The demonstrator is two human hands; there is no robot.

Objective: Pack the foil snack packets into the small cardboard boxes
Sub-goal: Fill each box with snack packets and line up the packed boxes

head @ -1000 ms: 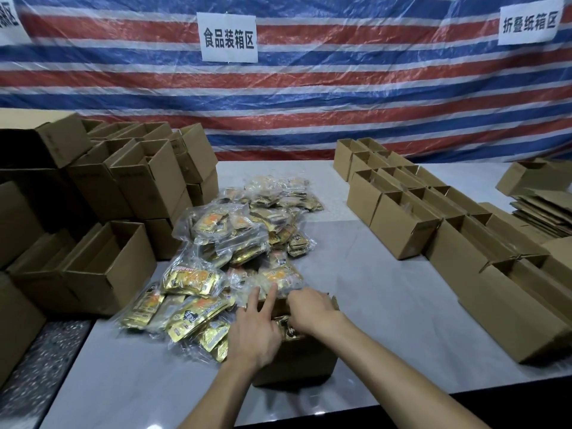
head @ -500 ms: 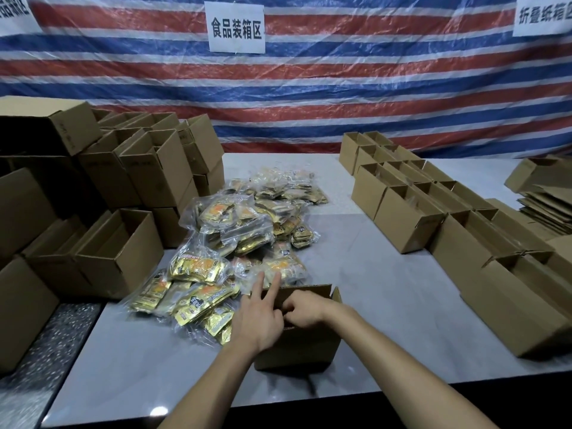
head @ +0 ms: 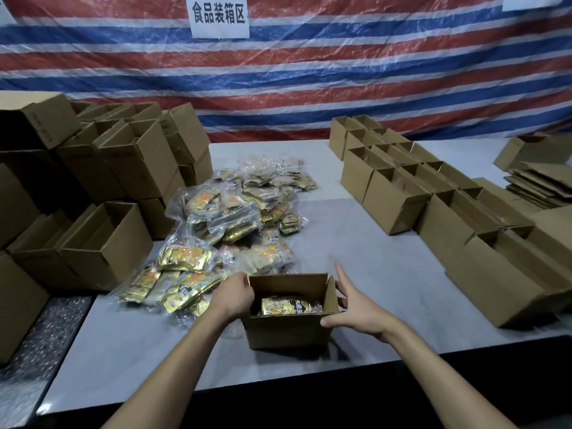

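Fingers point(head: 246, 284) of left hand point(head: 235, 300) are curled over left rim of small cardboard box point(head: 288, 332) | right hand point(head: 356, 306) is held with digits straight and spread against right wall | box is set at lower centre of frame on table point(head: 371, 267), gold foil packet point(head: 289, 305) is laid inside | packet pile point(head: 229, 224) is heaped just above-left of it

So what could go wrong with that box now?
The box is open on top, with gold packets inside; tipped while lifted, they might slide out. The right hand only touches its side with straight fingers, so the hold may slip. The left hand is beside the loose pile and could knock packets about.
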